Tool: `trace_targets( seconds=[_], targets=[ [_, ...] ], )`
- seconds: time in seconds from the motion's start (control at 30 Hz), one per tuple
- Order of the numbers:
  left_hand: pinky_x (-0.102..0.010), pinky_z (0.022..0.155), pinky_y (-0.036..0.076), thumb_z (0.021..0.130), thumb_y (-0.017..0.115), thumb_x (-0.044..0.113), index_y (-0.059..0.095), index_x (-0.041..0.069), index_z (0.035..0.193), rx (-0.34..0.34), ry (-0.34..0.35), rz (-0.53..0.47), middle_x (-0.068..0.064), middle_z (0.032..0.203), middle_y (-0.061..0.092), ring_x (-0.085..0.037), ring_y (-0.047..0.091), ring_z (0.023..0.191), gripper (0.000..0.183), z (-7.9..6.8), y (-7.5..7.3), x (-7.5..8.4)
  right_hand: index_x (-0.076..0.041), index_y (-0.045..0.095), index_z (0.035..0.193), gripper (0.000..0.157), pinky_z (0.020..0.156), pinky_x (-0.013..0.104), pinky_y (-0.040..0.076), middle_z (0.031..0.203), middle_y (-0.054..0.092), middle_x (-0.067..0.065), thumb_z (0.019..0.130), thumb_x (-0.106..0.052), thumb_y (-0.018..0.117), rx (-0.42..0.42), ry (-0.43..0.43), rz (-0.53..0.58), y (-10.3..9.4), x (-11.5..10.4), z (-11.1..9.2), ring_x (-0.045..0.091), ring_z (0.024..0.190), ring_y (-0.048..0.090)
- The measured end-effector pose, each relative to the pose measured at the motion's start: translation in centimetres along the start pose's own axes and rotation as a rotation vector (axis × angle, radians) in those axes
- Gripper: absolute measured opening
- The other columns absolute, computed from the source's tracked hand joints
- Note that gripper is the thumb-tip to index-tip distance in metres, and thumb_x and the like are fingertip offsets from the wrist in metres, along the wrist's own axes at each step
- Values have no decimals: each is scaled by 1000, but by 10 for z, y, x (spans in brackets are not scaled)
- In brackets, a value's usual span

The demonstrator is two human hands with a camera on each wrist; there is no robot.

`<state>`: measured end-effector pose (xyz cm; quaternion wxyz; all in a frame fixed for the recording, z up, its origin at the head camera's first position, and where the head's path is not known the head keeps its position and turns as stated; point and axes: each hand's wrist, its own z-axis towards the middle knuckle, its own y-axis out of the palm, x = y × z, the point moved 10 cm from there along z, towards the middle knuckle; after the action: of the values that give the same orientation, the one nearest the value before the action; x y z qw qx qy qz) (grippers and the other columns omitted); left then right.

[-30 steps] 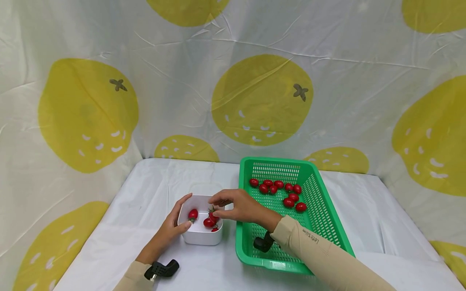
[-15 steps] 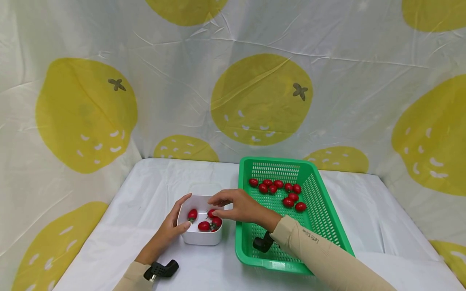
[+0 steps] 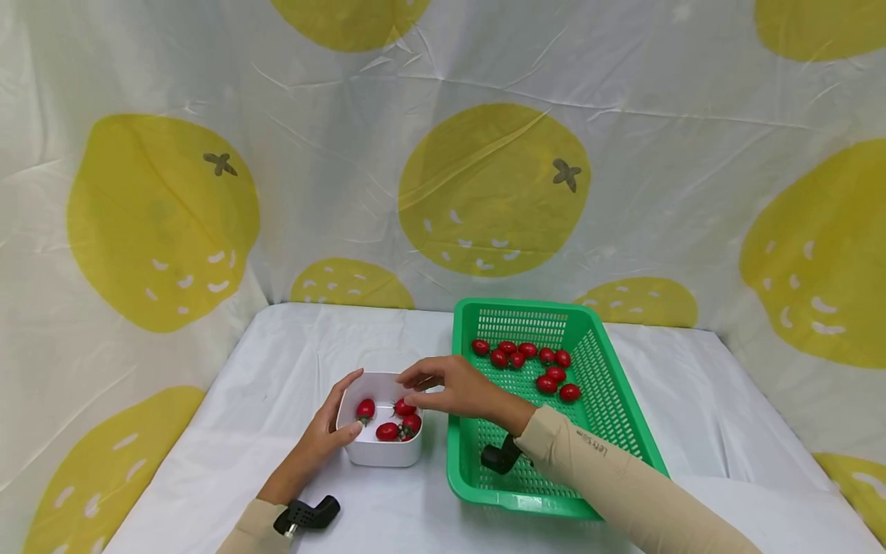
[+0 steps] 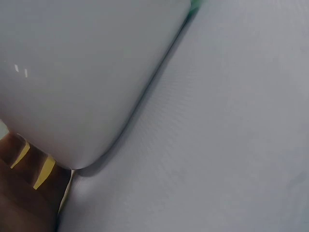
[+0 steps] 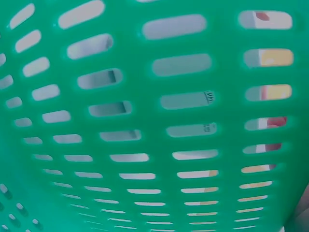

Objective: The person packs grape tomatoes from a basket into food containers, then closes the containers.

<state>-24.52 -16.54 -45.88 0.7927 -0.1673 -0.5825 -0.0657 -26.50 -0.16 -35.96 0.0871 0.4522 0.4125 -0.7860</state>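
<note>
Against the left side of a small white square container, my left hand grips the wall, thumb over the rim. In the left wrist view its fingers lie beside the container's glossy outside. Inside sit several red cherry tomatoes with green stems, one tomato on the left and a cluster towards the right. My right hand hovers over the container's right rim, fingers loosely bent and apart from the thumb, holding nothing visible. One tomato lies just below its thumb tip, partly covered.
To the right stands a green slotted basket, with several more cherry tomatoes in its far half. My right forearm crosses above it. The basket's wall fills the right wrist view. A white cloth covers the table.
Tomatoes beneath my right fingers have dropped and rolled apart, some towards the container's near right corner. The right hand has since lifted very slightly; the left hand keeps its place.
</note>
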Motion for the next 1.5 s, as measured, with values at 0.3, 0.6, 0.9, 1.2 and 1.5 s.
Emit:
trace_targets(
  seconds=[0.3, 0.6, 0.9, 1.2, 1.5],
  targets=[
    [-63, 105, 23, 88, 54, 9, 22, 23, 153, -15, 6, -1, -9, 155, 22, -34, 21, 139, 74, 0, 2, 2, -10, 69, 114, 25, 86, 33, 54, 107, 70, 1, 89, -12, 69, 36, 3, 9, -15, -1, -6, 24, 98, 66],
    [-68, 106, 18, 87, 55, 10, 23, 20, 153, 0, 19, 5, -11, 155, 21, -35, 18, 140, 74, -1, 1, 4, -14, 71, 111, 24, 86, 33, 54, 105, 71, -1, 88, -20, 71, 103, 55, -55, -39, 10, -18, 7, 93, 66],
    [-70, 105, 16, 87, 55, 10, 23, 21, 153, 2, 15, 17, -10, 156, 20, -36, 16, 141, 74, -1, 0, 3, -16, 71, 110, 23, 86, 34, 53, 106, 70, -5, 88, -22, 71, 177, 119, -41, -62, 27, -28, 10, 95, 67],
    [-71, 105, 16, 87, 54, 9, 23, 21, 153, 5, 9, 19, -10, 156, 21, -36, 16, 141, 74, -2, 1, 1, -7, 68, 116, 29, 86, 35, 53, 111, 69, 9, 89, -21, 70, 205, 171, 20, -79, 46, -34, 21, 101, 66],
    [-68, 104, 21, 87, 54, 9, 22, 22, 153, -6, 17, 10, -11, 155, 22, -37, 19, 139, 75, -1, 0, 1, -7, 66, 120, 36, 84, 34, 54, 115, 68, 8, 91, -27, 68, 234, 262, -18, -96, 69, -42, 18, 103, 65]
  ],
)
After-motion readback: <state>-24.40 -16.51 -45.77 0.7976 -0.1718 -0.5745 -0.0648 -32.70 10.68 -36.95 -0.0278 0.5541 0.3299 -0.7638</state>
